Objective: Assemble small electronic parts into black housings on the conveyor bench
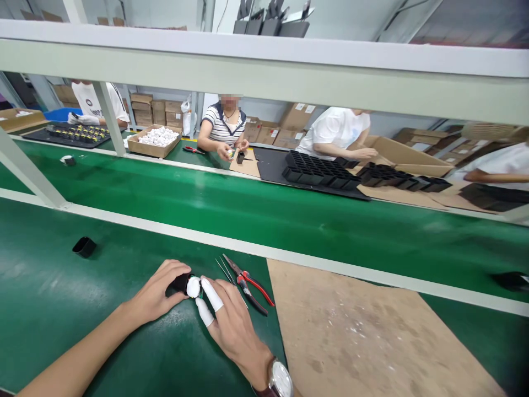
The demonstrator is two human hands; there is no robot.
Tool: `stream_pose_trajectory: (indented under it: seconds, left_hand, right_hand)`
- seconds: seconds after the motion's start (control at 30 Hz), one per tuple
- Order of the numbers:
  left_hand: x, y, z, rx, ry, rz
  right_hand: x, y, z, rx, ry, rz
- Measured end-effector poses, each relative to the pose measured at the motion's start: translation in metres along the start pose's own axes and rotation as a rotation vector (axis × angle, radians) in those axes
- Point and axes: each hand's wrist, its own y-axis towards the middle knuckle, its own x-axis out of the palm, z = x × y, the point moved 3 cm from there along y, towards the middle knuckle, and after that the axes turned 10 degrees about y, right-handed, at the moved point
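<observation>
Head view. Nearest the camera we note a wristwatch [281, 380] on the right wrist. The right hand [233, 328] lies low over the green counter [61, 309], its first two fingers sheathed in white finger cots [212, 295]. These fingertips touch a small white piece [193, 287]. The thumb is hidden, so we cannot tell whether this hand pinches the piece or only presses on it. The left hand [159, 289] is curled around a small black part [181, 283], which rests on the counter between the two hands, against the white piece.

We judge the step in hand to be the seating of the white piece into the black part. The next move calls for a steady left grip and a square push.

Just beyond the fingers lie red-handled pliers [250, 284] and thin tweezers [225, 270]. A loose black cup [84, 246] sits well apart on the left, and a cardboard sheet [372, 342] on the right. Across the conveyor belt [289, 215], other people work at black trays [318, 168].
</observation>
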Motion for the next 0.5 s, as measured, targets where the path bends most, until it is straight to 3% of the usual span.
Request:
stream_pose_trajectory:
  seconds: [0.5]
  left_hand:
    - [0.0085, -0.0043, 0.0044, 0.037, 0.020, -0.001]
  right_hand:
    - [0.0018, -0.0024, -0.0033, -0.011, -0.086, -0.017]
